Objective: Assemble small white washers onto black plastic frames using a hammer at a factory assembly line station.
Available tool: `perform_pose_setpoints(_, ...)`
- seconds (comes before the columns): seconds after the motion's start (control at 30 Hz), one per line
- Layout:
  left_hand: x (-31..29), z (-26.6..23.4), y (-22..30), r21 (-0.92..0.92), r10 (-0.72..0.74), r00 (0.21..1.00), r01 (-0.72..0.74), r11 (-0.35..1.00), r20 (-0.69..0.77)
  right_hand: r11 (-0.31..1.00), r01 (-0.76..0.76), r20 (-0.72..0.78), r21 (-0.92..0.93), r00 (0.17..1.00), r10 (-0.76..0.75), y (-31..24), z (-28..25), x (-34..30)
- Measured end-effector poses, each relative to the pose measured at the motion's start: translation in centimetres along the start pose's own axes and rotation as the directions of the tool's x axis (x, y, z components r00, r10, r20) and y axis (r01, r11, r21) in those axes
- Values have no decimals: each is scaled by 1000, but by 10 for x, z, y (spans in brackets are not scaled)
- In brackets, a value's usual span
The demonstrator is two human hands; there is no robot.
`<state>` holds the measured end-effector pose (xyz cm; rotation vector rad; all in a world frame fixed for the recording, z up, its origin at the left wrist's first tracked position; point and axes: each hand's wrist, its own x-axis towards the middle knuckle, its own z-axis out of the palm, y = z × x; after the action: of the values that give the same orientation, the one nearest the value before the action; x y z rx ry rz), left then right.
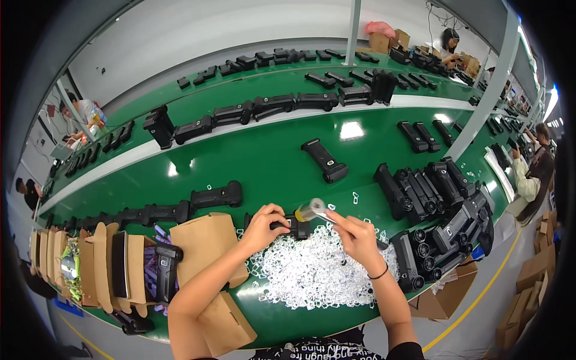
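Observation:
My left hand (264, 228) is closed on a black camera battery grip (302, 230), holding it down at the back edge of a heap of small white clips (318, 270). In my right hand (358, 237) is a small mallet (313, 209) with a clear and yellow head. Its head is over the grip, close to my left fingertips; whether it touches the grip I cannot tell. My right fingers wrap round the mallet's handle. A single battery grip (324, 161) lies beyond my hands on the green table (264, 162).
Battery grips (441, 228) pile up at the right, and a row of them (216, 196) runs at the left. Open cardboard boxes (204, 240) stand left of my arm, some with purple pieces. Farther grips (276, 107) line a white strip. Co-workers (534, 168) sit at the right.

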<state>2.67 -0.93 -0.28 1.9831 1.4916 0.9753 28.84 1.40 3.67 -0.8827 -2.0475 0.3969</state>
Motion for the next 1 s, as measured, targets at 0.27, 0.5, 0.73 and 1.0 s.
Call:
perform_pose_setpoints(0.27, 21, -29, 4, 7, -76, 993, 77, 997, -95, 986, -63, 77, -152, 994, 76, 16, 10, -14)
perform_pose_setpoints(0.5, 11, -19, -5, 347, 0, 966, -93, 933, 260, 984, -86, 15, -155, 996, 90, 21, -3, -11)
perform_pose_setpoints(0.73, 68, -75, -81, 340, -70, 985, 11, 940, 161, 992, -102, -4, -70, 995, 102, 20, -14, -6)
perform_pose_setpoints(1.0, 179, 28, -64, 652, 340, 853, -522, 550, 397, 985, -155, -10, -75, 988, 155, 19, -14, -13)
